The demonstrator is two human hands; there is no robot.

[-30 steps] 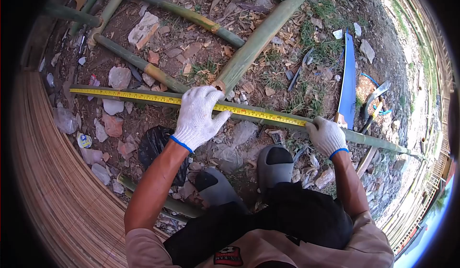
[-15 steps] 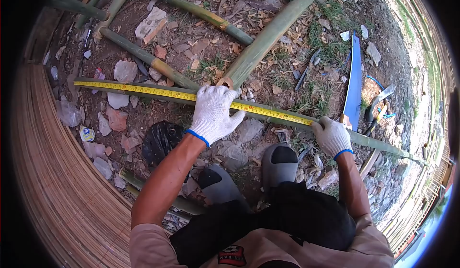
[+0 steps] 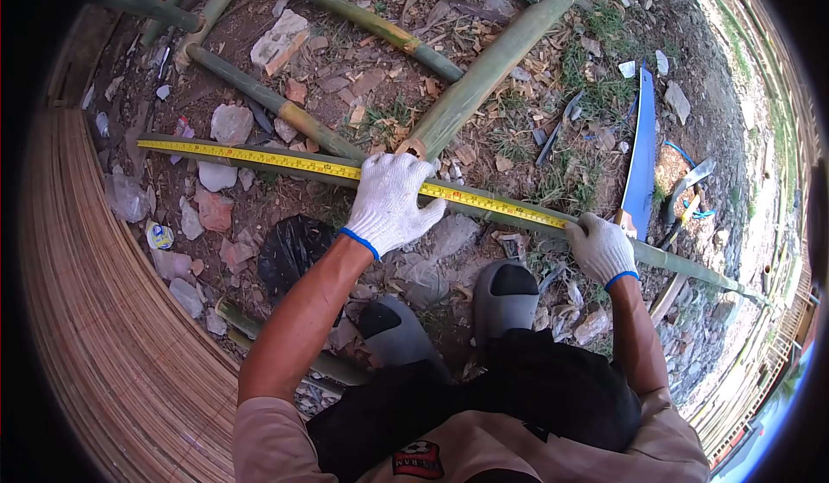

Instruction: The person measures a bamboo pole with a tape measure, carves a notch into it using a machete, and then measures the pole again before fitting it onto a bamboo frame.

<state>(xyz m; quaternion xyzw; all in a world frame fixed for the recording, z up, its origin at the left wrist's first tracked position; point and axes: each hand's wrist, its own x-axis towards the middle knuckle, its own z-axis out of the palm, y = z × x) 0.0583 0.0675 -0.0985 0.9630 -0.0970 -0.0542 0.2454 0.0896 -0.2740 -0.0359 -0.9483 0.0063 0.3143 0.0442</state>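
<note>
A yellow tape measure (image 3: 259, 158) is stretched along a long green bamboo pole (image 3: 682, 264) that crosses the view from left to right. My left hand (image 3: 391, 202), in a white glove with a blue cuff, is closed over tape and pole near the middle. Its fingertips are on the far side, close to the cut end of a thicker bamboo pole (image 3: 492, 64). Farther right, my gloved right hand (image 3: 602, 248) is closed at the near end of the visible tape, against the pole. The tape's case is not visible; the hand may be covering it.
Bamboo crosspieces (image 3: 285, 111) join the thicker pole. A blue-bladed saw (image 3: 641, 150) lies just beyond my right hand, beside a curved-blade tool (image 3: 686, 189). Stones (image 3: 231, 125), wood chips and a black plastic bag (image 3: 294, 254) litter the ground. Stacked slats (image 3: 112, 310) stand at left.
The view has shifted slightly, so the ground and poles appear a little lower and to the right. Both hands keep their places on the tape and pole.
</note>
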